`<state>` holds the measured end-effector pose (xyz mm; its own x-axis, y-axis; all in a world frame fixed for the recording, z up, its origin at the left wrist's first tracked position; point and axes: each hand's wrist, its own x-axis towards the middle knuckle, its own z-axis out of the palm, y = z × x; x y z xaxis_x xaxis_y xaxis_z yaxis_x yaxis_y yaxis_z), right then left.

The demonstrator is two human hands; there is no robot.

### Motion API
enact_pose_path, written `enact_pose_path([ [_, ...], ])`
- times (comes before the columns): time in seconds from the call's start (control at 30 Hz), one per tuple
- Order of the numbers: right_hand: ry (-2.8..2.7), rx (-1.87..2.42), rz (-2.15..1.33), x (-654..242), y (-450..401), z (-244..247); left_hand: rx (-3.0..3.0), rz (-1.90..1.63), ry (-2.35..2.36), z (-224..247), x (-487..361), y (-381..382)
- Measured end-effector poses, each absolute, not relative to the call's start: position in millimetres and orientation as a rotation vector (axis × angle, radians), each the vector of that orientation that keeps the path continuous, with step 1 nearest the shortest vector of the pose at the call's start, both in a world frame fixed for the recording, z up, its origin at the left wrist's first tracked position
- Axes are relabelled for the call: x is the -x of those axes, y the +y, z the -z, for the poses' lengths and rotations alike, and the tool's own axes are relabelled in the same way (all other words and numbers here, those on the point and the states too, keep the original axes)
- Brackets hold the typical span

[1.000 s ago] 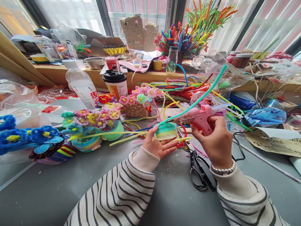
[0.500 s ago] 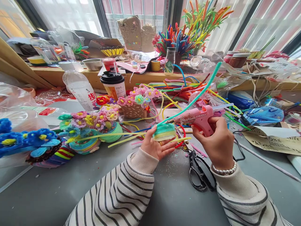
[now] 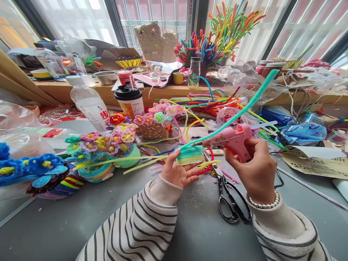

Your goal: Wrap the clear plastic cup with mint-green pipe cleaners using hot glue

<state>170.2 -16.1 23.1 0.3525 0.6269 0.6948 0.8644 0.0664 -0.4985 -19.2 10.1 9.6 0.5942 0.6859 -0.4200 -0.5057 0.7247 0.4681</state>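
Observation:
My left hand (image 3: 178, 172) holds a small round basket (image 3: 190, 155) wrapped in teal and yellow pipe cleaners, thumb at its left side and fingers beneath. From its upper edge a loose teal pipe cleaner (image 3: 244, 108) sweeps up to the right. In my right hand (image 3: 257, 170) is a pink hot glue gun (image 3: 239, 141), gripped by its handle. The nozzle points left, close to the basket's upper right edge; whether it touches cannot be made out. A clear glue stick (image 3: 263, 124) juts from the gun's back. Black-handled scissors (image 3: 231, 199) lie below the gun.
Pipe-cleaner flower baskets (image 3: 95, 163) stand at the left. Behind are a paper cup (image 3: 129, 99), a tilted plastic bottle (image 3: 88, 105) and a heap of loose pipe cleaners (image 3: 190, 99). The glue gun's black cord (image 3: 280, 179) runs by my right wrist.
The glue gun and my right hand have shifted slightly right and down. The basket has tilted in my left hand, and the teal pipe cleaner's free end now reaches farther right.

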Motion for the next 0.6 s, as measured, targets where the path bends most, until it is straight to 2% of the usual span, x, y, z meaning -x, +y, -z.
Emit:
enact_pose_path([
  [0.6,-1.301,1.629,0.295,-173.0,-21.8,-21.0,-0.429,-0.743,0.435,-4.9,18.2,7.2],
])
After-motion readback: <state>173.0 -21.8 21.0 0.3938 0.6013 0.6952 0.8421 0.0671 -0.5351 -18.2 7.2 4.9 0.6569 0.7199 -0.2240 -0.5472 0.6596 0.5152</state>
